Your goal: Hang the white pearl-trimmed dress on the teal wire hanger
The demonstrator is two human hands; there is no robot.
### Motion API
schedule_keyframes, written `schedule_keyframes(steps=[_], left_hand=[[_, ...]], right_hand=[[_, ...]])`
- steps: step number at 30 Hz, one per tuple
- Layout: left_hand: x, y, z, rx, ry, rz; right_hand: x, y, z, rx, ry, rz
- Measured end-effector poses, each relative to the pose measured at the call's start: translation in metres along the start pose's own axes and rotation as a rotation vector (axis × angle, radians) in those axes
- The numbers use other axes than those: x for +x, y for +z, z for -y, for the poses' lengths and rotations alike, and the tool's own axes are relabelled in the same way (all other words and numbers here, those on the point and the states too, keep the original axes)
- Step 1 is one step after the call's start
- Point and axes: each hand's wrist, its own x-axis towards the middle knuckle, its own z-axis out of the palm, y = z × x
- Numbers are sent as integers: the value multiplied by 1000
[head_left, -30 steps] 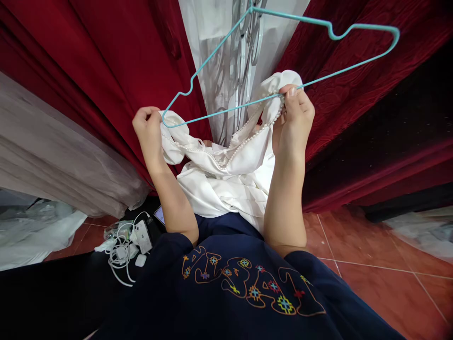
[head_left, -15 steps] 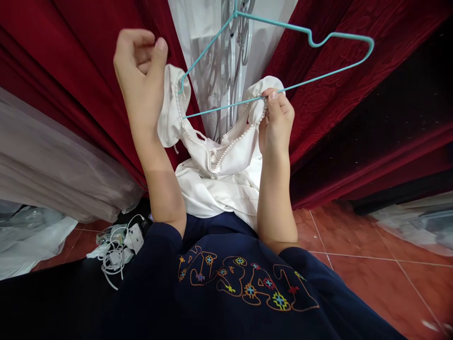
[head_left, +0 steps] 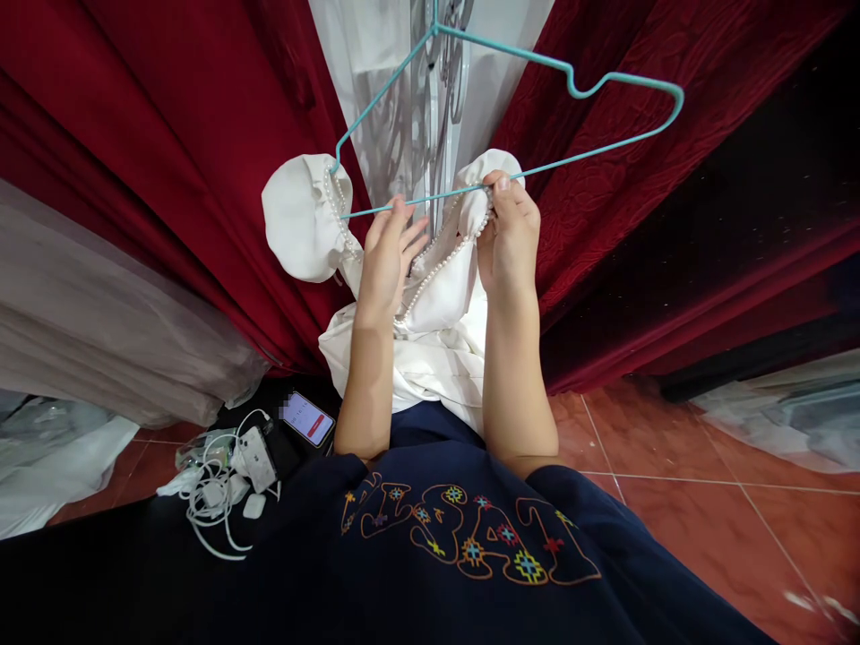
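A white dress [head_left: 440, 300] with a pearl-beaded neckline hangs before me, its skirt gathered near my lap. One end of a light blue hanger [head_left: 624, 78] sits inside the puffed sleeve [head_left: 299, 218] on the left; the hanger's other end sticks out free to the right. My right hand [head_left: 511, 219] pinches the beaded edge of the right sleeve together with the hanger's lower bar. Fingers apart, my left hand [head_left: 391, 246] is at the lower bar over the neckline; whether it touches the bar I cannot tell.
Dark red curtains [head_left: 167, 116] hang on both sides, with a white metal frame [head_left: 436, 98] behind the hanger. On a black surface at lower left lie a lit phone [head_left: 307, 418], white cables [head_left: 211, 502] and a charger. Red tiles [head_left: 672, 448] cover the floor.
My left hand has moved right and down, from beside the left sleeve to the hanger's lower bar, and its fingers have spread. Hanger and right hand have shifted slightly left.
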Motion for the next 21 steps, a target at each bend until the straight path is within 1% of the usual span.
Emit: schedule_keyframes(steps=[2,3,5,7,8,11,13,15,17,19,21], left_hand=[[7,14,10,-225,53,-37],[9,18,12,-293,76,-49],[9,22,11,-346,128,-75],[6,20,9,-343,165,-92],[4,17,7,-335,170,-97],[2,5,1,-286,144,-101],[2,-1,-2,-254,159,-85],[2,-4,-2,-233,198,-50],[2,-6,-1,-205,241,-27],[0,-6,-1,-162,272,-31],[-1,-6,-2,-129,287,-44]], right_hand=[[-2,1,1,-34,-20,-3],[-3,1,2,-41,-39,0],[-7,-1,4,-14,-90,-24],[-8,-7,6,51,-131,-86],[-7,-13,7,91,-141,-141],[3,-37,11,187,-134,-358],[14,-55,18,208,-140,-484],[24,-70,28,185,-156,-540],[32,-79,41,135,-201,-576],[37,-82,55,70,-252,-613],[42,-81,69,4,-280,-598]])
